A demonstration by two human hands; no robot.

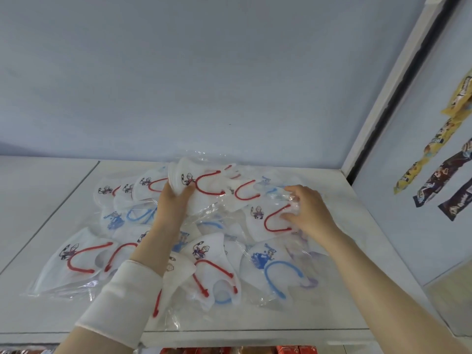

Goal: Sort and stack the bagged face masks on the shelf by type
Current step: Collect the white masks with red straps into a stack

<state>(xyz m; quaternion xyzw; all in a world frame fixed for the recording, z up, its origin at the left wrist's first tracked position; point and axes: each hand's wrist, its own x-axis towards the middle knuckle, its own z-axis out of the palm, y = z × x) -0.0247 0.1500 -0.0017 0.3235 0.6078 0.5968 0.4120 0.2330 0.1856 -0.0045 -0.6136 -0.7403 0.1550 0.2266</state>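
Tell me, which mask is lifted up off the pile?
The red-strap mask at the back, held in the left grip. It tilts up; the rest lie flat on the shelf, even the right mask, pinched by the right grip.

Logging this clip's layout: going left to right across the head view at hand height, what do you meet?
A row of red-looped masks → left hand gripping a stack of red-looped masks → bagged red-looped mask → right hand pinching its bag → hanging snack packets.
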